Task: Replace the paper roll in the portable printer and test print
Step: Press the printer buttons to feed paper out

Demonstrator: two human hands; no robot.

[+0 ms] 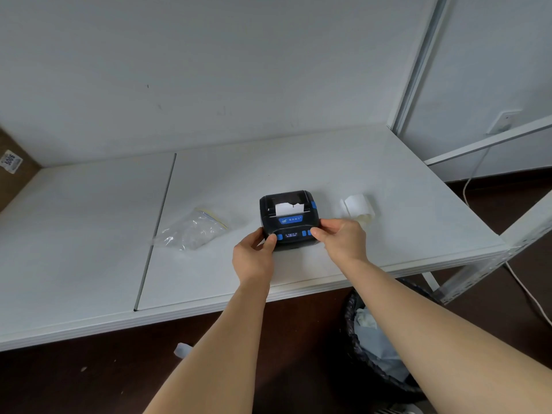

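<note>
Head view: portable printer sits mid-table, paper strip emerging from its slot. Left hand grips its 7 o'clock corner; right hand pinches its 4 o'clock edge, thumb at a blue button. Loose paper roll lies at 3 o'clock, plastic bag at 9. A misfed strip could jam.

Printer display text too small to read.
</note>
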